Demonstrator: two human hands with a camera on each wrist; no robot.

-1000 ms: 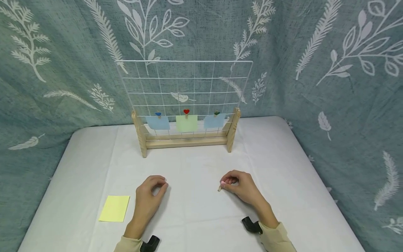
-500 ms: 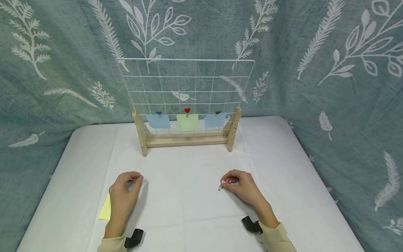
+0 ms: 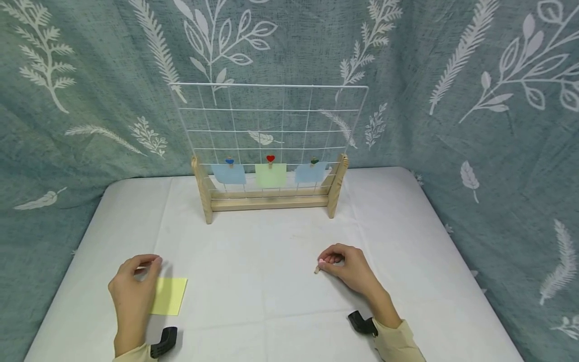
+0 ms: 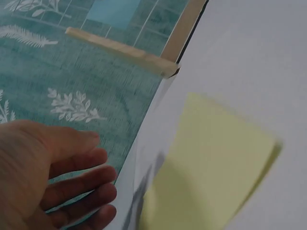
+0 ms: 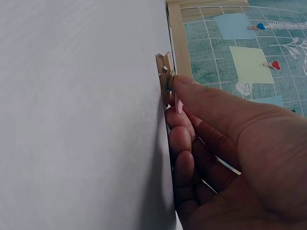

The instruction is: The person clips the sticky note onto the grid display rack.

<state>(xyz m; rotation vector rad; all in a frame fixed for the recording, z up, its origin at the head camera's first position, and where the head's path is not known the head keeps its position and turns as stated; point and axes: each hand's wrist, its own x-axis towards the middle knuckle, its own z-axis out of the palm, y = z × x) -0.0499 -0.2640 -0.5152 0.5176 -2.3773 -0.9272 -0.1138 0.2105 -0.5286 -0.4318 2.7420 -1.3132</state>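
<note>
My left hand is just left of a yellow sticky note pad, its forearm side overlapping the pad's left part in the head view. Its fingers are loosely bent and hold nothing; in the left wrist view the pad lies apart from the fingertips. On the right, my right hand pinches a small wooden clothespin between thumb and forefinger, low over the white cloth. A pink heart on the clothespin is partly covered by the thumb.
Behind the hands stands a white wire grid rack on a wooden base. Clothespins with hearts fix a blue note, a green note and another blue note to it. A patterned curtain hangs around the table's back and sides.
My left hand has moved left, passing over the yellow sticky note pad to its far side. The right hand stays in place with the clothespin.
</note>
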